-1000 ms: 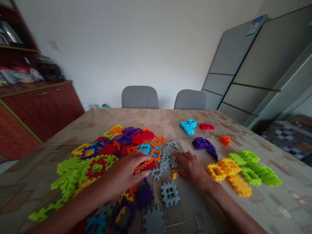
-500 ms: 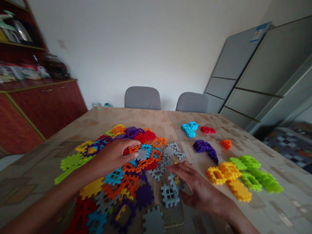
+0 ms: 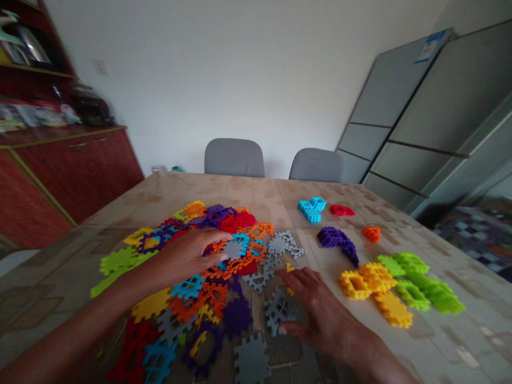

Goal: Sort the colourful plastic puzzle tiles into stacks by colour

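Note:
My left hand reaches over a heap of flat toothed plastic building tiles. Its thumb and forefinger are apart, close beside a solid grey tile lying among blue and orange ones. My right hand grips a grey lattice tile low over the table, on top of a grey window tile that it now mostly covers. The right thumb rests at its near edge; some fingertips are hidden. A small yellow piece shows by the right fingers. More grey tiles lie just beyond.
Near the front lies a solid grey tile. On the right are sorted groups: light blue, red, purple, orange, yellow and green. Two grey chairs stand behind the table.
My left hand has moved left and away, to the solid grey tile. My right hand has come nearer, bringing a grey lattice tile over the grey window tile.

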The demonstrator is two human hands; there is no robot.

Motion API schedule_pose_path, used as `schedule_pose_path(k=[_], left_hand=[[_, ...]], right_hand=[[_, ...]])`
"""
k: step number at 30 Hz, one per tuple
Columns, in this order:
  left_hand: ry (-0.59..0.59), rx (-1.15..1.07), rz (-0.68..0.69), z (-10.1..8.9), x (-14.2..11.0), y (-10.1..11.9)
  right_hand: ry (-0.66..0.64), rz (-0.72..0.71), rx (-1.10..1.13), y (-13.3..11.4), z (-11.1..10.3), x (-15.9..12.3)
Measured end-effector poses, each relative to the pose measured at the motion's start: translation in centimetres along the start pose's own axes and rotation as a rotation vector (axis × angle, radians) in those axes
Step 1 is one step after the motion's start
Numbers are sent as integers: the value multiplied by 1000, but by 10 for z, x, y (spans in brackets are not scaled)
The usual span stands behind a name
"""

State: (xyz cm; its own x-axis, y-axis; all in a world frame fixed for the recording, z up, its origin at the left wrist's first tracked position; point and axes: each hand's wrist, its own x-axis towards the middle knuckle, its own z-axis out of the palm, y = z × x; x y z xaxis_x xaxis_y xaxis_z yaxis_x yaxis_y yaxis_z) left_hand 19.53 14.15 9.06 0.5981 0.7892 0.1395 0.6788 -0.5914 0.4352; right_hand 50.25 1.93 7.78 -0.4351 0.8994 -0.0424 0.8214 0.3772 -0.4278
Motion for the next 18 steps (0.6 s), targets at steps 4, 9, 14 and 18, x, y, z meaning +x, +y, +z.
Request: schedule_pose_path(k=[4, 9, 14, 18], left_hand=[[-1, 13, 4, 0, 1, -4], [3, 26, 16, -2, 2, -9], [-2, 7, 27, -7, 2, -6], [-11, -14, 25, -7, 2, -6]], right_hand=[[-26, 43, -51, -8, 8, 3], [-31, 42, -62, -9, 13, 4], [-18, 4, -43, -7, 7, 1], [-19, -94, -9, -2, 3, -2]])
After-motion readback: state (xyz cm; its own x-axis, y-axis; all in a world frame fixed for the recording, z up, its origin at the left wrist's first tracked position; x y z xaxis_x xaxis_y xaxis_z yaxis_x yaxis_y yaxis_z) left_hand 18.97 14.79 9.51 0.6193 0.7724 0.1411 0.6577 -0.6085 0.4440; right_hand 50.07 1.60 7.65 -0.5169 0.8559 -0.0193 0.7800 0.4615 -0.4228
